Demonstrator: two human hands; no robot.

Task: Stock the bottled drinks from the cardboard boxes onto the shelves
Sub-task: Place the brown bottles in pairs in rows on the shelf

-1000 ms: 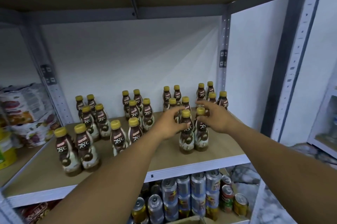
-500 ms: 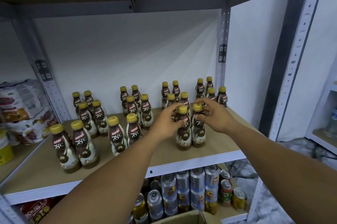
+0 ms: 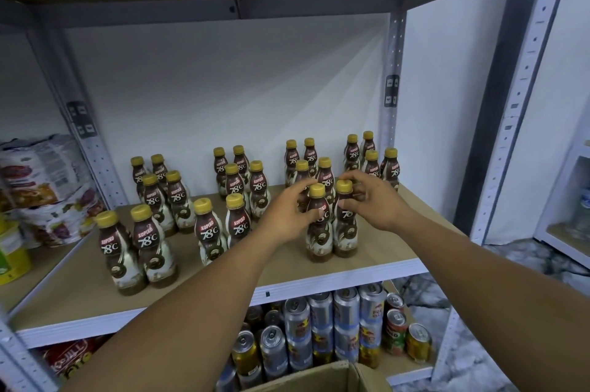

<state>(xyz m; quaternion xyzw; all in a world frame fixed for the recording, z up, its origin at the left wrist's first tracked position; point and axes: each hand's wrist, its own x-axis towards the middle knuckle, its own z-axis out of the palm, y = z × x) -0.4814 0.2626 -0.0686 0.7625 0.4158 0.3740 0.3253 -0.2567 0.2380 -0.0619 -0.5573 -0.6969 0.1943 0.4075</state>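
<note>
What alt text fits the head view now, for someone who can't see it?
The left hand grips the left front bottle and the right hand grips the right front bottle, two yellow-capped brown drinks upright side by side near the front right of the shelf. Similar bottles stand in pairs behind and to the left; cans stand on the shelf below.

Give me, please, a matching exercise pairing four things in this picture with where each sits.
Things: 1 yellow-capped brown plastic bottles; 2 silver metal drink cans; 3 brown cardboard box; 4 printed plastic snack bags.
Places: a at the view's bottom edge; b in the bay to the left; c on the tan wooden shelf board; d one level below that board.
Pairs: 1-c; 2-d; 3-a; 4-b.
</note>
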